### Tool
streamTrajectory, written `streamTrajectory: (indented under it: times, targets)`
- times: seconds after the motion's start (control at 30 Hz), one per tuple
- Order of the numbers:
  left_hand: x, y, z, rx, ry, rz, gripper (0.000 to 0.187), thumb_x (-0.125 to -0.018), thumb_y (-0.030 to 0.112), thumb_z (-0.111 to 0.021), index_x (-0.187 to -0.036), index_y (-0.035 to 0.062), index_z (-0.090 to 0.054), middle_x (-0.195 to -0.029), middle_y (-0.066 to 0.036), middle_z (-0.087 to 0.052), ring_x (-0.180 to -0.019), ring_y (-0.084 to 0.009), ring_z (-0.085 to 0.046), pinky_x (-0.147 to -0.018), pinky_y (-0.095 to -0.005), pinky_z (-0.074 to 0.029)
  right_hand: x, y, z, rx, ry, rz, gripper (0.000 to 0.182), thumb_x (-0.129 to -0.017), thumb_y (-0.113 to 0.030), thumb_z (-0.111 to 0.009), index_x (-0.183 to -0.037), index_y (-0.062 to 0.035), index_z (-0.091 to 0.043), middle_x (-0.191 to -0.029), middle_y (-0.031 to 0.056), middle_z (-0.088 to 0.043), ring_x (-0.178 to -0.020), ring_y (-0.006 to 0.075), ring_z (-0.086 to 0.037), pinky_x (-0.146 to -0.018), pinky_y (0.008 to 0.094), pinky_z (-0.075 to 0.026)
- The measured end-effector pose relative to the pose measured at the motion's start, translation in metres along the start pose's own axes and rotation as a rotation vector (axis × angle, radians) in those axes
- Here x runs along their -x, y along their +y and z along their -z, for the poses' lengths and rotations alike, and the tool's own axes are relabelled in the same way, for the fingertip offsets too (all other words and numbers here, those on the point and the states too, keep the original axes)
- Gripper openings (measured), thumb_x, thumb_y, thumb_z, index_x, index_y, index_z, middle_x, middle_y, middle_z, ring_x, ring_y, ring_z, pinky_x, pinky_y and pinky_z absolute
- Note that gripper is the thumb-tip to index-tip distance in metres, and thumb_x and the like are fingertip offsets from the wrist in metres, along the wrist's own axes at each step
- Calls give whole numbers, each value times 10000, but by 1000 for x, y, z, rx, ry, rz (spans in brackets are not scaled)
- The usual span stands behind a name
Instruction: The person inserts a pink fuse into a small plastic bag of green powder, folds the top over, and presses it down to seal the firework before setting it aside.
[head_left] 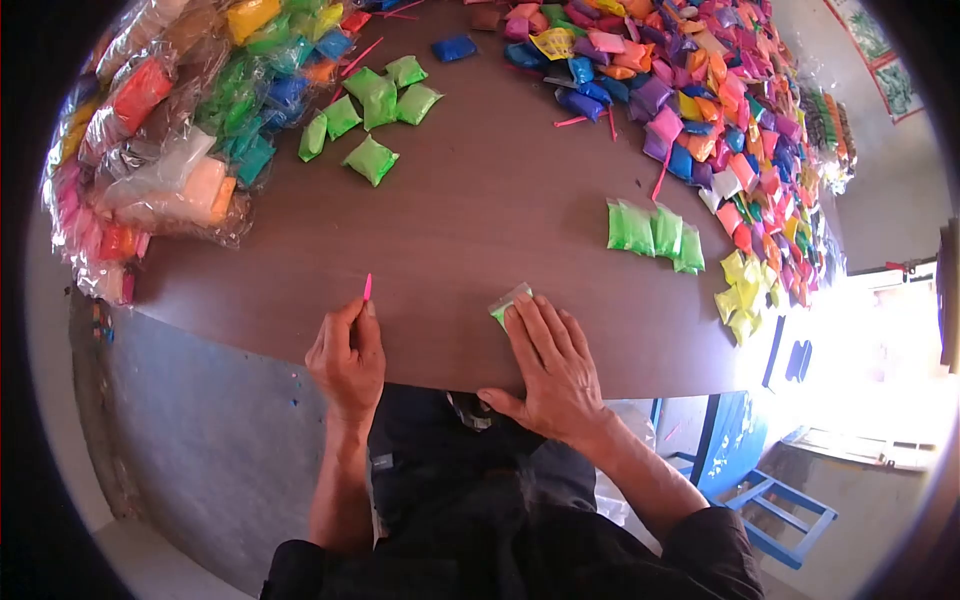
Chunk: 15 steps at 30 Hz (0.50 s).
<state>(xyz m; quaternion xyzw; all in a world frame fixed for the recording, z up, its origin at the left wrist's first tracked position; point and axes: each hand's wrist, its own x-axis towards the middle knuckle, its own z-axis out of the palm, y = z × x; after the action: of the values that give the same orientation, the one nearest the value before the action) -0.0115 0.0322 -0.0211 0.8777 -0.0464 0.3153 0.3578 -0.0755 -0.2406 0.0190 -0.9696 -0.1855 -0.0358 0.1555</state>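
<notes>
Lower centre: a small green clear-plastic packet (pixel 510 302) is pinned flat under the right hand (pixel 550 370), while a thin pink stick (pixel 367 288), upright, is pinched in the left hand (pixel 347 358) just leftward.

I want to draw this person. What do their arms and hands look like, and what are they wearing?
Both hands, left hand and right hand, are bare: no gloves, rings or watch show. The forearms are bare too. Dark sleeves start near the elbows, at the picture's bottom edge.
</notes>
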Motion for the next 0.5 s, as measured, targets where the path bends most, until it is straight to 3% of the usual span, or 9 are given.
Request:
streamTrajectory:
  times: [0.3,0.4,0.5]
  targets:
    - [0,1,0,-18,8,-13,89,-986,24,-824,-1037,31,-751,-841,-117,-755,-699,-260,-747,-628,-349,-564,-3,4,-4,-24,59,2,991,-984,-625,-740,-1677,8,-423,-1727,252,-419,-1578,443,-439,-1295,602,-344]
    - [3,0,1,-38,-6,-19,92,-986,28,-826,-1034,33,-748,-839,-110,-754,-698,-257,-745,-629,-355,-568,-2,7,2,-171,110,-35,974,-997,-616,-730,-1672,17,-427,-1730,260,-418,-1570,455,-448,-1286,617,-349]
    - [3,-1,-1,-21,14,-19,93,-985,29,-828,-1030,35,-747,-834,-107,-757,-689,-256,-743,-622,-354,-568,1,11,17,-103,165,-26,941,-1010,-607,-721,-1661,17,-450,-1729,258,-422,-1568,466,-449,-1282,624,-354]
